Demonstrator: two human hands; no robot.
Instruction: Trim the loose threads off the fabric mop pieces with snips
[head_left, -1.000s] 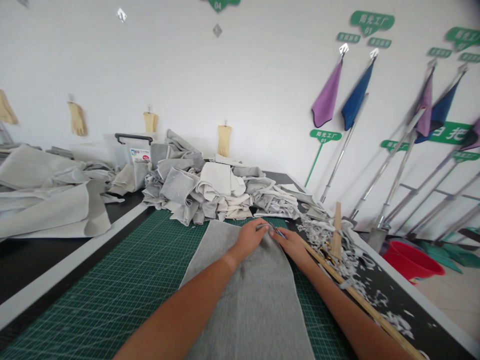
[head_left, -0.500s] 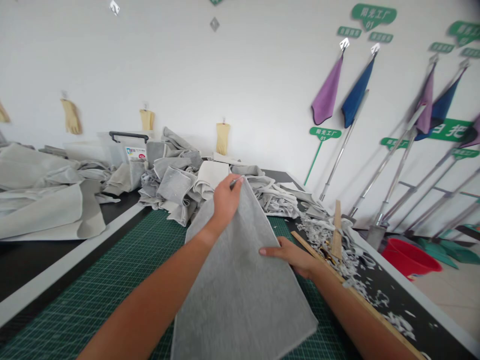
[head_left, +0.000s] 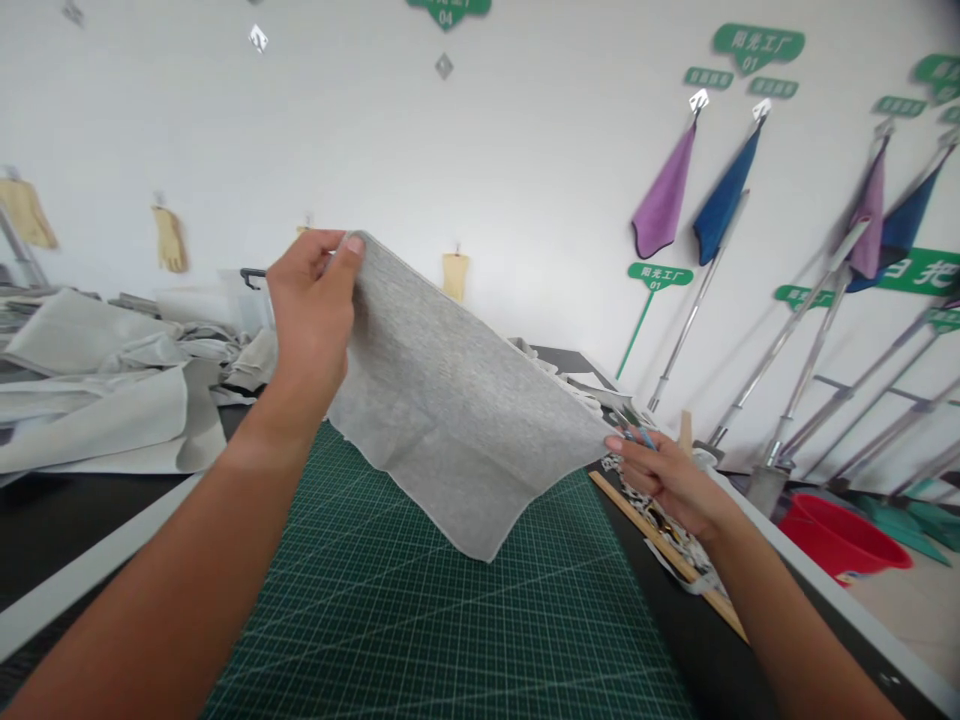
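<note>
Two-hand pinch: L hand (head_left: pixel 311 320) clamped thumb-to-fingers on top corner of grey knit fabric panel (head_left: pixel 457 400), R hand (head_left: pixel 664 475) clamped on far corner w/ small blue-tipped tool (head_left: pixel 641 435) in fingers. Panel light, soft, limp, sagging between corners over green cutting mat (head_left: pixel 450 600); corners best for hold. Wooden ruler (head_left: pixel 645 530) lower right.

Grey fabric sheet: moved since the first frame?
Yes: the grey fabric sheet has lifted up off the green cutting mat, now held in the air by the left hand and right hand.
</note>
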